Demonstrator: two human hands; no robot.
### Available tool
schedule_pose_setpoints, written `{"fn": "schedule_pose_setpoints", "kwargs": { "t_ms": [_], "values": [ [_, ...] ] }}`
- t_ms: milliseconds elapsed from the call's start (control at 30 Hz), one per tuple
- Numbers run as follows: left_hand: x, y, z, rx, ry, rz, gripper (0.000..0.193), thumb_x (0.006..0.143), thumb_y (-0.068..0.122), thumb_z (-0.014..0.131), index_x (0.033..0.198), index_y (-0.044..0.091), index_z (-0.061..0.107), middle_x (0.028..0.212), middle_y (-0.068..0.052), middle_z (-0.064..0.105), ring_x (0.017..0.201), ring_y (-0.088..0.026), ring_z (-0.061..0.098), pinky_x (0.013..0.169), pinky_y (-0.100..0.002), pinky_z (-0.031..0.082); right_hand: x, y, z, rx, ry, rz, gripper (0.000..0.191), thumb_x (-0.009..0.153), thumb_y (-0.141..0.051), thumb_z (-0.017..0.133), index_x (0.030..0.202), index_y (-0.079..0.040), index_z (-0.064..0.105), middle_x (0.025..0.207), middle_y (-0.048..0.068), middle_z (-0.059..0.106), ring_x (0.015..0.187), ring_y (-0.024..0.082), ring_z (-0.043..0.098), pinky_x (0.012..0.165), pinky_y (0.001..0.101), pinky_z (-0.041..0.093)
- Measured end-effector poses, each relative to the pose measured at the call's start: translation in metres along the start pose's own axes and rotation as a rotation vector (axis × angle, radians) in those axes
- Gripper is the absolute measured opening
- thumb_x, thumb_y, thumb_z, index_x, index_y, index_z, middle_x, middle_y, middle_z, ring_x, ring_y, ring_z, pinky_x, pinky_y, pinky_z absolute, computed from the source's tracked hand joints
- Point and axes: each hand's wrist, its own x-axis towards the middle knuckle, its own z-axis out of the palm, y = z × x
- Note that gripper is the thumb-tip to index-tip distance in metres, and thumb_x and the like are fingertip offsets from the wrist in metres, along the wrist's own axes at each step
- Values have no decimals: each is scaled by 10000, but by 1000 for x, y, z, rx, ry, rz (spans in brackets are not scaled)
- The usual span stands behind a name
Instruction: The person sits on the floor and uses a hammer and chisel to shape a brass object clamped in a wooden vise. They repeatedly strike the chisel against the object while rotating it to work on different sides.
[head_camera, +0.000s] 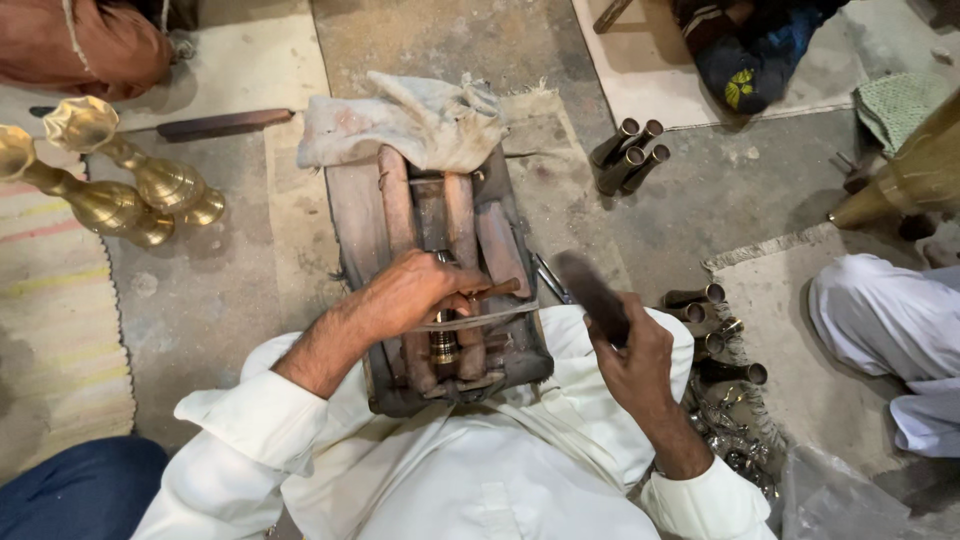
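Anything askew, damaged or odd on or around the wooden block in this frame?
Little stands out. A crumpled, stained cloth hangs over the far end of the worn wooden block. Two brass vases lie tipped on the floor at left. The left hand presses a small tool on the block; the right hand holds a blurred dark tool.

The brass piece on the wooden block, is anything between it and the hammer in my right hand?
Nothing visible: the hammer in the right hand is raised beside the block; the left hand steadies the brass piece.

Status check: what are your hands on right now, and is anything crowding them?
Left hand gripping small tool on brass piece in wooden block. Right hand holding dark hammer. Metal tubes beside right hand.
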Motion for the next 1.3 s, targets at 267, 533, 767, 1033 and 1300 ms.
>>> {"fn": "schedule_pose_setpoints", "kwargs": {
  "t_ms": [267,533,767,1033,1300],
  "values": [
    [-5,1,-2,-5,-10,27,431,810,110,760,1239,128,719,905,-148,766,807,-352,729,694,-450,565,-8,-5,-3,5,6,35,356,825,-42,787,1148,-71,642,909,125,727,794,316,732,699,414,556],
    [-16,2,-4,-37,58,56,350,800,62,775,1145,63,720,943,-144,769,859,-327,746,726,-419,580,-10,-7,-4,50,67,-69,419,814,-24,760,1205,-58,615,965,144,721,829,312,745,718,399,576],
    [-28,1,-10,-246,345,-66,326,826,42,778,1138,35,683,1029,-129,752,925,-270,768,748,-368,608,-4,5,1,-93,-292,68,451,781,-128,792,1210,-90,659,774,146,680,618,262,624,564,375,474],
    [-2,3,-4,-5,90,-65,374,856,201,768,1203,95,676,964,-118,768,858,-353,736,736,-457,567,-15,22,32,294,-410,269,387,841,-199,805,1167,-60,650,698,-10,577,580,61,475,501,261,406],
    [8,2,-3,140,-62,-96,391,867,150,717,1252,122,648,914,-118,767,843,-361,735,724,-478,567,-22,21,36,166,-15,300,407,895,-185,796,1231,-39,621,743,83,650,601,138,547,547,310,451]
  ]
}}
